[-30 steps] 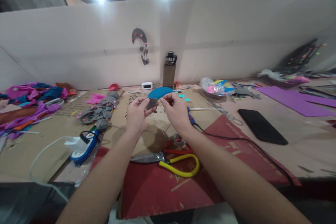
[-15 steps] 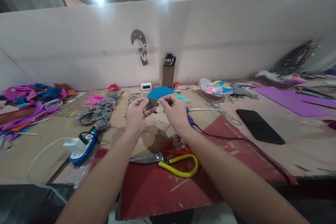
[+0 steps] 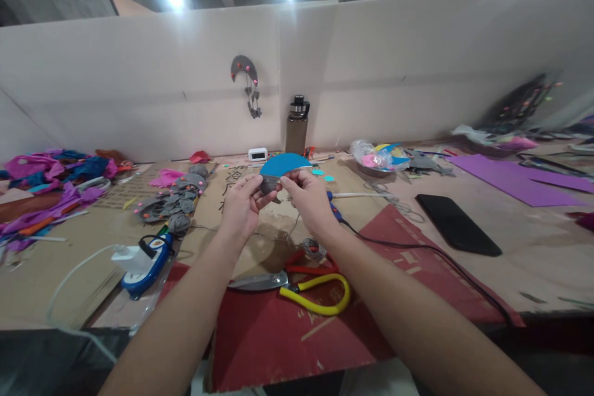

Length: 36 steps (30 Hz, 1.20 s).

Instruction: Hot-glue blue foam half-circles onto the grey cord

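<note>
In front of me I hold a blue crescent-shaped piece [image 3: 284, 164] whose lower left end is wrapped in grey yarn [image 3: 269, 185]. My left hand [image 3: 243, 204] is closed, pinching that wrapped end between thumb and fingers. My right hand [image 3: 310, 199] is closed at the piece's right side, its thumb and fingertips pinched together on the grey yarn. A thin strand hangs below the right hand toward a small grey yarn bundle [image 3: 314, 249]. Scissors with red and yellow handles [image 3: 320, 310] lie beneath my forearms.
A blue power strip [image 3: 147, 269] and a grey yarn ball [image 3: 179, 223] lie left. A glue gun's black cord [image 3: 417, 244] crosses the red cardboard [image 3: 297, 352]. A phone [image 3: 457, 224] lies right; a bottle [image 3: 297, 127] stands at the back. Felt scraps [image 3: 60, 179] pile at far left.
My right hand's fingers have shifted slightly down from the crescent's edge, and more of its blue surface shows. The left hand keeps its grip.
</note>
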Motion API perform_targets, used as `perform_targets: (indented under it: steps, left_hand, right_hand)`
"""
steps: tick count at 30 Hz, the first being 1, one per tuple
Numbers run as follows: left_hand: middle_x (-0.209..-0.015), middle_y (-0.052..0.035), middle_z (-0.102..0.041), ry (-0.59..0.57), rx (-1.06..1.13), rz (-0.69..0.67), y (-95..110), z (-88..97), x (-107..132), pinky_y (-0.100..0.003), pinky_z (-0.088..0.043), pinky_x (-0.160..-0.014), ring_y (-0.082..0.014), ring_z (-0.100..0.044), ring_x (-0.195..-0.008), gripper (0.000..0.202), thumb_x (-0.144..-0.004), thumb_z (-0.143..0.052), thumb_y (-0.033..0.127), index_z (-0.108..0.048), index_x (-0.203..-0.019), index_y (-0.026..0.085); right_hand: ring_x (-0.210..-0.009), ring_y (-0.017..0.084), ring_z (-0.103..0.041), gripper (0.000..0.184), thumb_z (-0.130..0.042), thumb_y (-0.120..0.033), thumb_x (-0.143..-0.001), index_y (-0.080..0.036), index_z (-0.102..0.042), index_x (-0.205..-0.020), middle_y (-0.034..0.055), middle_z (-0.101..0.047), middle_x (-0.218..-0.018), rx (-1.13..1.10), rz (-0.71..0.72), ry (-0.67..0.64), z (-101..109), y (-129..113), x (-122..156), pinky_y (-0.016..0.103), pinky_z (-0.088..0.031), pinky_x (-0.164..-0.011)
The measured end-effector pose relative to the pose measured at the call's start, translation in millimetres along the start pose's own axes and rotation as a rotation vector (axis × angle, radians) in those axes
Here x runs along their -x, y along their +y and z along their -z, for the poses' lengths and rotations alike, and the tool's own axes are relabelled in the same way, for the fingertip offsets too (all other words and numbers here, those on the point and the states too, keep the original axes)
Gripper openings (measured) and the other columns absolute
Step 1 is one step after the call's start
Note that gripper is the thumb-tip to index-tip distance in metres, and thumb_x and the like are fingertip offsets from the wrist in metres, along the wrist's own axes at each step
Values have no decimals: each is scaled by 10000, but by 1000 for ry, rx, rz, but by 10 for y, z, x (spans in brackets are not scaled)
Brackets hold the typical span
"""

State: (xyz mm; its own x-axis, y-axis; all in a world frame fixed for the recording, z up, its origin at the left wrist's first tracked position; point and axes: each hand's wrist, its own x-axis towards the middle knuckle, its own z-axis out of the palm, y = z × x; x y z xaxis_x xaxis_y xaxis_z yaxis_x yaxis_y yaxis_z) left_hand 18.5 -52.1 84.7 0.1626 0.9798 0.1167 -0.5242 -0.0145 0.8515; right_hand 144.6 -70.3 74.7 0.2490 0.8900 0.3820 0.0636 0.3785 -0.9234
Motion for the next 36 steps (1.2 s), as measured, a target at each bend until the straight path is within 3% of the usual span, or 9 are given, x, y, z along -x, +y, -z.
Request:
perform_targets:
  steps: [9,17,22,27,33,36]
  left_hand:
    - [-766,-65,-689,22,29,153,32,19,-34,-156,-539,-524,-128,-670,-639,129,-743,-601,152,-617,-861,104]
    - [-722,-55,-677,-7,26,206,36,13,-20,-124,-519,-508,-92,-645,-589,84,-764,-584,141,-629,-827,107]
    - [-720,-54,-662,-11,-31,155,-20,23,-33,-145,-508,-500,-96,-635,-588,79,-757,-606,164,-586,-809,109]
    - [-654,-19,-612,-136,-90,44,-45,2,-8,-151,-389,-403,-96,-592,-543,204,-705,-673,223,-534,-818,125]
    - [-683,20,-583,-160,-153,-7,-44,-39,34,-169,-364,-468,-68,-549,-550,411,-565,-785,211,-495,-848,147]
    - [-683,17,-590,-175,-263,-26,-55,-18,21,-179,-360,-467,-72,-527,-527,406,-582,-775,235,-483,-854,163]
  right_hand:
    - [-463,67,-347,190,-557,-377,-749,-189,-536,-752,-18,-626,-689,-76,-20,-83,9,-7,19,225,-305,-473]
    - [-470,80,-414,206,-575,-386,-720,-201,-501,-769,-20,-589,-625,-128,-14,-91,-5,-71,22,222,-325,-467]
    - [-464,70,-405,170,-567,-350,-729,-194,-499,-724,-40,-551,-589,-120,-32,-95,-3,-80,27,215,-321,-469]
    - [-473,71,-435,168,-588,-334,-715,-191,-503,-697,-61,-514,-555,-144,-16,-76,-2,-72,20,218,-348,-494]
    - [-547,95,-480,164,-582,-336,-718,-182,-524,-708,-41,-526,-601,-123,46,-59,2,-24,10,238,-393,-555]
    - [-559,99,-469,173,-590,-340,-723,-182,-528,-695,-35,-527,-609,-26,86,-18,19,-19,20,240,-382,-557]
